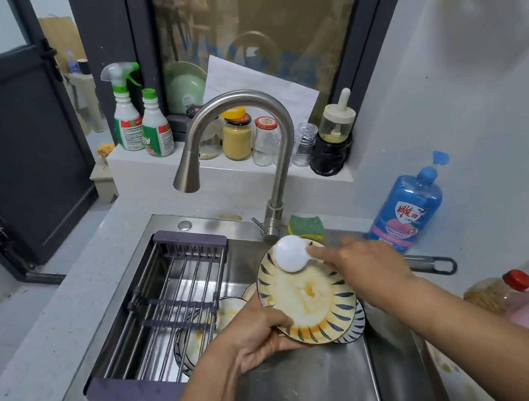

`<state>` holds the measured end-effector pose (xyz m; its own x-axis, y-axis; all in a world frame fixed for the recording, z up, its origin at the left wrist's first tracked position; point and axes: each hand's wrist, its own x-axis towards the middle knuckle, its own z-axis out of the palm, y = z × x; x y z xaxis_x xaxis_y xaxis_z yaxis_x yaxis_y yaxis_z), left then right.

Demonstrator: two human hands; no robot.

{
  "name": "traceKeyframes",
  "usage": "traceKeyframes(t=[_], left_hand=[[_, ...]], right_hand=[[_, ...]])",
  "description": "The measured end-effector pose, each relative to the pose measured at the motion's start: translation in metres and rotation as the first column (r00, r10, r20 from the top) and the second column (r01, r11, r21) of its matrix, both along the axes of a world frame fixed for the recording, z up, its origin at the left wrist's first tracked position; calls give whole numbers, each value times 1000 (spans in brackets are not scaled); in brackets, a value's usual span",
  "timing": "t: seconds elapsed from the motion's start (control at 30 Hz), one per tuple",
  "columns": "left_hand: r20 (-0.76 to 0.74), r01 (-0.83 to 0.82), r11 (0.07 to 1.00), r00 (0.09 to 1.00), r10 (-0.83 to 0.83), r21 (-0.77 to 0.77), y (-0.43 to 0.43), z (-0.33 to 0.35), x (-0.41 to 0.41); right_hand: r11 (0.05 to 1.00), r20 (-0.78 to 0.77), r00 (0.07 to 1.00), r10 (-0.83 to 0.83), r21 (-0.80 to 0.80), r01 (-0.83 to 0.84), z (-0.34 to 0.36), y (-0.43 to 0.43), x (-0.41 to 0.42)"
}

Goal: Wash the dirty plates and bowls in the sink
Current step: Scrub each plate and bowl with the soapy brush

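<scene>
My left hand (255, 338) grips the near rim of a dirty yellow plate (306, 297) with blue rim strokes, held tilted over the steel sink (285, 384). A second patterned plate (355, 326) shows just behind it, seemingly held together with it. My right hand (366, 262) holds a small white dish (291, 253) against the plate's far rim. More dirty dishes (195, 341) lie in the sink under the rack.
A purple-framed drying rack (169, 305) spans the sink's left half. The faucet (240, 141) arches above, no water running. A green sponge (305, 226) lies behind the sink, a blue detergent bottle (406, 209) stands at the right, and jars and spray bottles (139, 116) line the ledge.
</scene>
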<state>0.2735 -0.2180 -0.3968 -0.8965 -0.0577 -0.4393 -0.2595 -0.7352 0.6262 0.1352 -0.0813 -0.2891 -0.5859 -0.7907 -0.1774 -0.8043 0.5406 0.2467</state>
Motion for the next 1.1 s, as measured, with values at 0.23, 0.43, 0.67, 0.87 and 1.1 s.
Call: traceKeyframes(t=[0.23, 0.43, 0.67, 0.87, 1.1], left_hand=[[-42, 60, 998, 997, -59, 34, -4, 6, 1], [-21, -102, 994, 994, 103, 49, -9, -4, -4], [9, -254, 966, 967, 254, 48, -6, -11, -12], [30, -275, 938, 961, 275, 209, -9, -3, -10], [102, -314, 900, 949, 297, 302, -13, 18, -6]], right_hand=[[980, 10, 980, 199, 11, -199, 6, -6, 1], [996, -120, 991, -59, 65, 67, 23, 3, -2], [970, 339, 913, -227, 163, 181, 2, 9, 13], [849, 565, 784, -255, -258, 462, 10, 3, -1], [478, 824, 521, -223, -373, 795, 9, 5, -13]])
